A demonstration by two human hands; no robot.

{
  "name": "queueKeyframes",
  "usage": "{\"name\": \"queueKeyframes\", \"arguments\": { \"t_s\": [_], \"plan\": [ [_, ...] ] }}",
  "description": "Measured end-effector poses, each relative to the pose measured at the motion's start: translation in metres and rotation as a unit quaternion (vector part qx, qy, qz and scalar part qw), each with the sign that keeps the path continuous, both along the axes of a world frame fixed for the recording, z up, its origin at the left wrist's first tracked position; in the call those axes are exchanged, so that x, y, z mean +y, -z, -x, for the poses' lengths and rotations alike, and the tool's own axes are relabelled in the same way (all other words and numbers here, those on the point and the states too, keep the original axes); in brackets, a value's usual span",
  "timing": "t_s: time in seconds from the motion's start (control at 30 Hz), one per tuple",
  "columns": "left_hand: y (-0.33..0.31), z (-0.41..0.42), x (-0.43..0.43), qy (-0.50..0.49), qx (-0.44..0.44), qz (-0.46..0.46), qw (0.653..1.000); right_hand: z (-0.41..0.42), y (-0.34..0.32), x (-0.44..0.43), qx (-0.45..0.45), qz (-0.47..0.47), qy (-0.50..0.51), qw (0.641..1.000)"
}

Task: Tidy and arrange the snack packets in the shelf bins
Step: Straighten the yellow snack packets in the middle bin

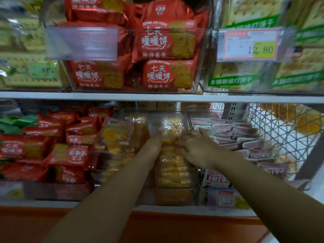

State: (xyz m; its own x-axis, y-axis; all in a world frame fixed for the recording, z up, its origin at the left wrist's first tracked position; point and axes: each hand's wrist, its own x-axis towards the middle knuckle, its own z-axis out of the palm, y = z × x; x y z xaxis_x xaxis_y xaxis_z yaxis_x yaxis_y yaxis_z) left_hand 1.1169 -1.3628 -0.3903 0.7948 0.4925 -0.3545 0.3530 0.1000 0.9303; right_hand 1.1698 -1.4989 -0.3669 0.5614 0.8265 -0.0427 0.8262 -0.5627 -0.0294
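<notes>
In the middle clear plastic bin (152,111) on the lower shelf (52,204), I have the front-to-back row of clear-wrapped yellow snack packets (173,169) between both hands, right hand (196,146) curled onto its far end, left hand (154,140) against its left side, grip too blurred to tell.

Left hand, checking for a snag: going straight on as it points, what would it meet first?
Probably the upright yellow packet just ahead of the left hand; blur leaves depth unclear.
</notes>
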Motion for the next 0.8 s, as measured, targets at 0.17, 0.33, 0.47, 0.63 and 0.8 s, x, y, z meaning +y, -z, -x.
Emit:
{"name": "queueKeyframes", "arguments": {
  "t_s": [0.17, 0.33, 0.47, 0.63, 0.8],
  "plan": [
    [0.01, 0.008, -0.002, 0.052, 0.021, -0.054, 0.997, 0.011, 0.007, -0.009, -0.08, 0.004, -0.015, 0.997],
    [0.018, 0.002, 0.001, 0.04, 0.019, -0.019, 0.999, 0.009, 0.005, -0.005, -0.068, -0.019, -0.006, 0.997],
    [0.002, -0.012, -0.001, -0.006, -0.016, -0.028, 0.999, 0.004, 0.006, -0.002, -0.023, -0.054, 0.023, 0.998],
    [0.0, -0.021, 0.003, 0.03, -0.001, -0.009, 1.0, 0.015, 0.022, -0.013, -0.013, -0.185, 0.026, 0.982],
    [0.007, -0.013, 0.003, 0.043, 0.022, 0.019, 0.999, 0.026, 0.031, -0.029, 0.105, -0.297, 0.059, 0.947]
  ]
}}
